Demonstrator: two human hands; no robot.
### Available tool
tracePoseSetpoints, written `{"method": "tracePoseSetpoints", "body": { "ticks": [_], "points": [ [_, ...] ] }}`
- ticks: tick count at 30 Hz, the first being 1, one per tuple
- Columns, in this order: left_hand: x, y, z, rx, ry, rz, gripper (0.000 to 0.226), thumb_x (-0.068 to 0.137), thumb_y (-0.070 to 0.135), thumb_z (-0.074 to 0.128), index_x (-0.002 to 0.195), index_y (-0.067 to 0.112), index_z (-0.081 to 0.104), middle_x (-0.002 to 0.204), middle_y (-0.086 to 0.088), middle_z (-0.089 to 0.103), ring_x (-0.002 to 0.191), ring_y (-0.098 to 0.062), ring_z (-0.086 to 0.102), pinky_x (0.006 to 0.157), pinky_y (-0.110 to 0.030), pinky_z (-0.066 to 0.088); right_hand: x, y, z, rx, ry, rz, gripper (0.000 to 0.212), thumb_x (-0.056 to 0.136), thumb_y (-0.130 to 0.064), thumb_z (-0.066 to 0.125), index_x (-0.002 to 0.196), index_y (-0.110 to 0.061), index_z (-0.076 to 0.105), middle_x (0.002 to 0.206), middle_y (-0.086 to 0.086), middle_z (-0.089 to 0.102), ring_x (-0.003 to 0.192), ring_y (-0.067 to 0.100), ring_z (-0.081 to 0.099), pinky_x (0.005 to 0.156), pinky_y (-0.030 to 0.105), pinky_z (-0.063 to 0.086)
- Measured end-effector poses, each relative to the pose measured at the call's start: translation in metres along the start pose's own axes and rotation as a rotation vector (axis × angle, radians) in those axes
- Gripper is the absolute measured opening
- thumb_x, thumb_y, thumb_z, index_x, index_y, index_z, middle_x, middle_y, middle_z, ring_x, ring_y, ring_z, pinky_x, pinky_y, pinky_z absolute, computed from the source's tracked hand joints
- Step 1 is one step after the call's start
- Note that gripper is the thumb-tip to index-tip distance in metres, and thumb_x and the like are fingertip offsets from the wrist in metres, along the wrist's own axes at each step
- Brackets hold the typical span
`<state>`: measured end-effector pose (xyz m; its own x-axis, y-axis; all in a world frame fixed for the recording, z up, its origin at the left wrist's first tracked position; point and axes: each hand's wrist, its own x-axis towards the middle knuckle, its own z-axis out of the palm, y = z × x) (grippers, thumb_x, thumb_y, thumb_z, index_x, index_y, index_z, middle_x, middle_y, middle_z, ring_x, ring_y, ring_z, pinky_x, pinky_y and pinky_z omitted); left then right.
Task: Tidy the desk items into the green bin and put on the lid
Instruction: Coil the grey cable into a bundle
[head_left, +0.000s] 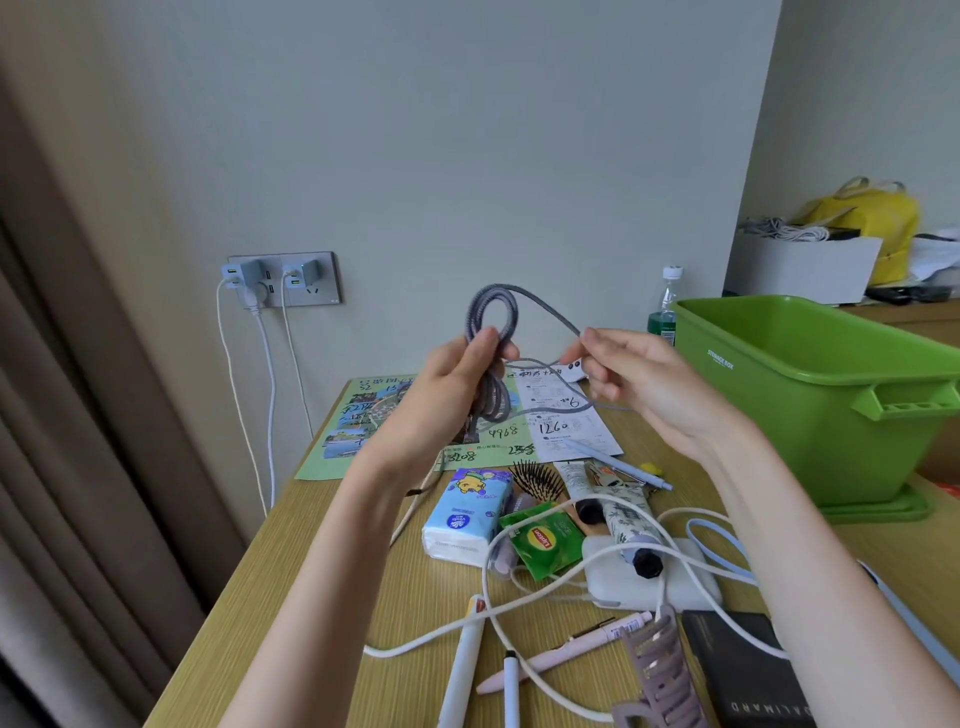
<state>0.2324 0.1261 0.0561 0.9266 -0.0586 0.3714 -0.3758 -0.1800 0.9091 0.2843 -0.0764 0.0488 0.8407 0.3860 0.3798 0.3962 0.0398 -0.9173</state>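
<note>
While your left hand grips the coiled grey cable, your right hand pinches its loose strand between the fingers. Green bin: on the surface, just right of those fingers.

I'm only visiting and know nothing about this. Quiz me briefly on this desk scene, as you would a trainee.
1. True or false: the green bin has its lid on.
2. What do the left hand and right hand hold between them? A) a grey cable B) a spoon C) a mug
3. Which brand name is printed on the green packet?
Key: 1 false; 2 A; 3 Lipton.
</note>
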Motion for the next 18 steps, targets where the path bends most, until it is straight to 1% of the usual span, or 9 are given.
{"method": "tracePoseSetpoints", "body": {
  "ticks": [2,4,7,10,12,14,15,16,18],
  "points": [
    [0.002,-0.001,0.002,-0.055,0.080,0.002,0.033,0.104,0.036,0.036,0.095,0.024,0.066,0.077,0.003,0.041,0.052,-0.008,0.034,0.038,-0.011,0.026,0.001,-0.001,0.005,-0.020,0.004,-0.017,0.028,0.099,-0.028,0.050,0.083,-0.012,0.067,0.061,-0.002,0.036,0.051,0.009,0.034,0.058,0.020,0.039],
    [0.003,-0.002,0.006,-0.094,0.115,0.002,0.034,0.104,0.037,0.036,0.106,0.025,0.068,0.081,0.003,0.039,0.052,-0.006,0.036,0.039,-0.012,0.028,0.001,-0.005,0.014,-0.066,-0.054,-0.017,0.030,0.101,-0.024,0.047,0.080,-0.010,0.063,0.058,-0.001,0.035,0.048,0.009,0.032,0.053,0.018,0.038],
    [0.003,-0.001,0.010,-0.149,0.102,-0.006,0.036,0.103,0.040,0.037,0.113,0.027,0.068,0.078,0.005,0.038,0.055,-0.009,0.033,0.045,-0.021,0.026,0.002,-0.009,0.028,-0.078,-0.129,0.010,0.030,0.100,-0.021,0.047,0.077,-0.005,0.059,0.055,0.000,0.038,0.045,0.012,0.031,0.051,0.027,0.028],
    [0.000,0.002,0.010,-0.187,0.039,-0.007,0.036,0.103,0.040,0.037,0.115,0.025,0.068,0.073,0.004,0.049,0.057,-0.011,0.043,0.053,-0.026,0.032,0.002,-0.010,0.037,-0.054,-0.147,0.015,0.029,0.098,-0.021,0.049,0.076,-0.004,0.059,0.052,0.002,0.042,0.042,0.014,0.032,0.049,0.029,0.026],
    [-0.001,0.006,0.012,-0.205,-0.026,0.001,0.038,0.104,0.039,0.035,0.117,0.020,0.065,0.069,-0.008,0.065,0.065,-0.015,0.061,0.066,-0.030,0.044,0.001,-0.010,0.040,-0.034,-0.164,0.014,0.028,0.097,-0.022,0.050,0.078,-0.004,0.059,0.052,0.003,0.045,0.041,0.014,0.034,0.046,0.024,0.030],
    [-0.003,0.010,0.014,-0.203,-0.064,0.007,0.037,0.104,0.039,0.034,0.113,0.017,0.062,0.071,-0.022,0.069,0.074,-0.024,0.068,0.076,-0.036,0.046,0.000,-0.011,0.041,-0.008,-0.170,0.009,0.028,0.097,-0.023,0.051,0.077,-0.005,0.059,0.051,0.002,0.047,0.040,0.014,0.035,0.044,0.023,0.032],
    [-0.003,0.010,0.015,-0.202,-0.069,0.008,0.036,0.104,0.039,0.033,0.110,0.016,0.060,0.071,-0.024,0.069,0.075,-0.027,0.068,0.077,-0.038,0.044,0.000,-0.011,0.041,-0.006,-0.167,0.004,0.029,0.097,-0.024,0.051,0.078,-0.003,0.059,0.051,0.002,0.048,0.040,0.014,0.036,0.044,0.022,0.033],
    [-0.004,0.010,0.015,-0.201,-0.059,0.008,0.034,0.104,0.039,0.033,0.106,0.016,0.059,0.071,-0.022,0.069,0.075,-0.027,0.066,0.076,-0.039,0.043,0.001,-0.012,0.041,-0.019,-0.166,-0.003,0.031,0.097,-0.025,0.051,0.079,0.000,0.058,0.051,0.002,0.049,0.040,0.014,0.037,0.044,0.022,0.033],
    [-0.003,0.009,0.014,-0.190,0.006,-0.001,0.031,0.103,0.040,0.036,0.099,0.018,0.057,0.069,-0.006,0.066,0.071,-0.024,0.059,0.066,-0.035,0.041,0.001,-0.013,0.038,-0.075,-0.181,-0.025,0.038,0.096,-0.027,0.053,0.079,0.006,0.055,0.053,0.002,0.051,0.042,0.013,0.039,0.047,0.021,0.035]
  ]
}}
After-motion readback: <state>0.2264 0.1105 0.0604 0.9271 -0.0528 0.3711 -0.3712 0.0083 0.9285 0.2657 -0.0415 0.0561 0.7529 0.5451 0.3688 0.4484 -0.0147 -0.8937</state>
